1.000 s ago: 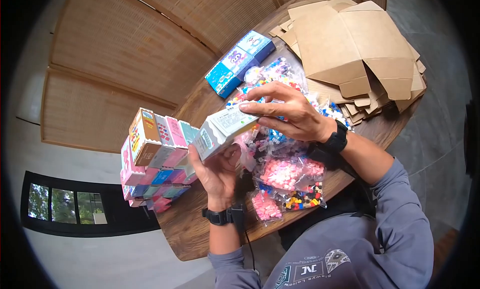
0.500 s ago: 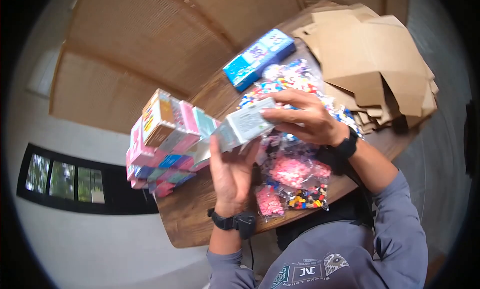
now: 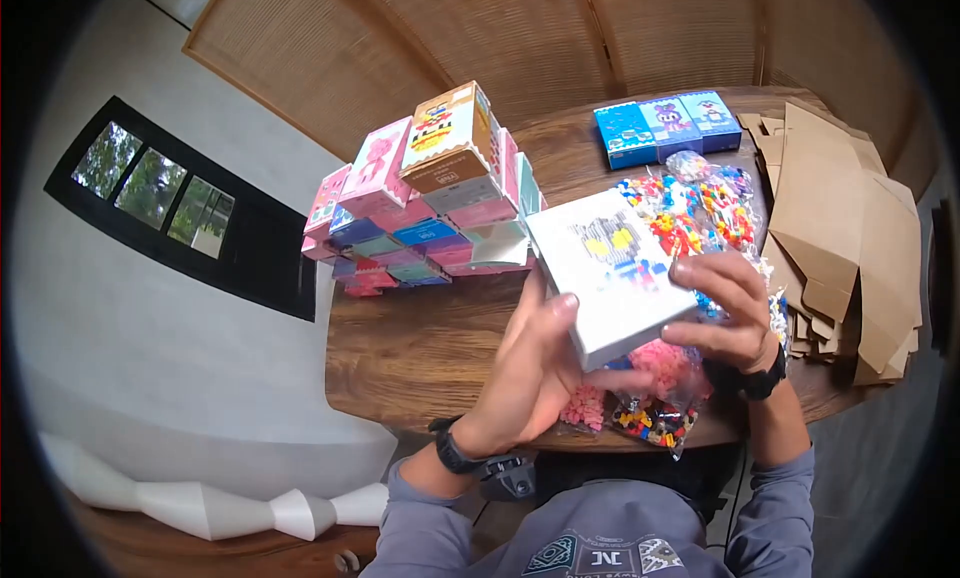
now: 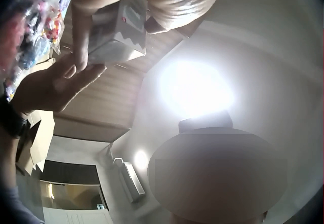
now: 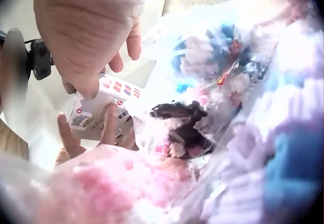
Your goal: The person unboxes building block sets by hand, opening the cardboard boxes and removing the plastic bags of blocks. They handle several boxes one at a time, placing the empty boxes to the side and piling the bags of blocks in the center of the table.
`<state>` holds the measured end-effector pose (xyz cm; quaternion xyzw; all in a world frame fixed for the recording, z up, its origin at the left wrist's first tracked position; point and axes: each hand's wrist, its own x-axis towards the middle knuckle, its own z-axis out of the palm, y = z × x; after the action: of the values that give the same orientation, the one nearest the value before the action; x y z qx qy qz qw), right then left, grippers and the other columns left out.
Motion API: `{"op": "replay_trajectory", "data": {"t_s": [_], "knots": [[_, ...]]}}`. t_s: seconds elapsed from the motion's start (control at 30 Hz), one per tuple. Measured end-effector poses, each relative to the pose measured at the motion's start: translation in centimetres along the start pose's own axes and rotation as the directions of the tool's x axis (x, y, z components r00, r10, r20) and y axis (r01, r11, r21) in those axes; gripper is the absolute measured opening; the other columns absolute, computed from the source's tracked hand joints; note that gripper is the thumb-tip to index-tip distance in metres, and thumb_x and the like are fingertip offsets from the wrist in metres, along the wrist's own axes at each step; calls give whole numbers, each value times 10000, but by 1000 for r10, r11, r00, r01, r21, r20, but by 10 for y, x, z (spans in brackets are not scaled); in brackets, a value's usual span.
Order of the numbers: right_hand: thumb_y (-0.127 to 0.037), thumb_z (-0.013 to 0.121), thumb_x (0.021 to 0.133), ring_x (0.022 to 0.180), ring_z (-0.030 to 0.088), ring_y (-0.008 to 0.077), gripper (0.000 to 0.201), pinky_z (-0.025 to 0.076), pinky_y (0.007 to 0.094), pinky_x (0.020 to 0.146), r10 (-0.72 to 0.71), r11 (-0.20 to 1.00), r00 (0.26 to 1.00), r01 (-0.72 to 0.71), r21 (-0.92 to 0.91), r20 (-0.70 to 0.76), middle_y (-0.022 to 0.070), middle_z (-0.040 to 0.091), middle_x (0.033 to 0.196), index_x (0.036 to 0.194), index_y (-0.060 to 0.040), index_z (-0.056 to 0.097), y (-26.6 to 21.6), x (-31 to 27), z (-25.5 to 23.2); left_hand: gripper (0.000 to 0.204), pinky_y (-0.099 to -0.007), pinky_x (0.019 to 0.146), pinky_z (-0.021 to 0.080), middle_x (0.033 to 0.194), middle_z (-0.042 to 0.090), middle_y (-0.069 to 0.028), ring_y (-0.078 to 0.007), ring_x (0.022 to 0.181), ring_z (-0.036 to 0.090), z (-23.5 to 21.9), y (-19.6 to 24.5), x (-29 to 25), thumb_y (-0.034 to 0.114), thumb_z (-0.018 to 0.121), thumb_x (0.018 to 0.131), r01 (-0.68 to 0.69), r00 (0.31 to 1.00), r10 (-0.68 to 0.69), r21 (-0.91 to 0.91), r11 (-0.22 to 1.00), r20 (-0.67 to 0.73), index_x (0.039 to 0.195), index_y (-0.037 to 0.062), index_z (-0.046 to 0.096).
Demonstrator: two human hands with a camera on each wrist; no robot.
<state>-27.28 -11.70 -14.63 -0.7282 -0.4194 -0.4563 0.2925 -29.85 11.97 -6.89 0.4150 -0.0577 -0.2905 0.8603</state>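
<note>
A small white cardboard box [image 3: 610, 278] is held tilted over the table, its broad face with a grey, yellow and blue brick picture turned up. My left hand [image 3: 520, 378] grips it from below and the left side, thumb along the near left edge. My right hand [image 3: 735, 313] pinches its right end between thumb and fingers. Small printed brick pictures show on another face of the box [image 5: 96, 117] in the right wrist view. Beneath and behind it lie clear bags of small coloured bricks [image 3: 690, 213], with a bag of pink bricks [image 3: 660, 363] at the near side.
A stack of colourful boxes [image 3: 420, 193] stands at the left on the wooden table [image 3: 420, 343]. Three blue and purple boxes [image 3: 670, 128] sit in a row at the back. Flattened brown cartons [image 3: 840, 218] are piled at the right edge.
The box has been turned from its grey side with small print to the broad picture face. The head view has swung, so the table now appears more level. Both hands stay on the box.
</note>
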Motion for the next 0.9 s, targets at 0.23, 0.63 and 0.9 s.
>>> {"op": "replay_trajectory", "data": {"t_s": [0.23, 0.63, 0.9], "knots": [[-110, 775, 748, 1039, 637, 330, 344, 559, 400, 800, 47, 984, 995, -31, 175, -85, 110, 625, 1223, 1061, -231, 698, -6, -10, 11, 767, -572, 804, 603, 1393, 432, -261, -416, 1244, 524, 16, 18, -31, 198, 603, 896, -107, 973, 157, 274, 956, -167, 1492, 13, 157], [159, 605, 736, 891, 666, 321, 471, 551, 392, 748, 187, 980, 969, -195, -36, -160, 166, 639, 1092, 1163, -37, 593, 3, -13, 19, 364, -327, 835, 534, 1153, 641, -146, -223, 1024, 627, -163, 190, -93, 279, 515, 1009, -631, 395, 852, 574, 523, -343, 1227, -12, 542], [194, 612, 730, 859, 670, 311, 422, 543, 380, 737, 277, 959, 952, -281, -18, -133, 169, 659, 1001, 1101, -3, 650, 4, -11, 20, 445, -337, 838, 508, 1114, 613, -127, -239, 999, 603, -304, 254, -107, 354, 547, 971, -477, 265, 730, 572, 667, -630, 1275, 30, 514]]}}
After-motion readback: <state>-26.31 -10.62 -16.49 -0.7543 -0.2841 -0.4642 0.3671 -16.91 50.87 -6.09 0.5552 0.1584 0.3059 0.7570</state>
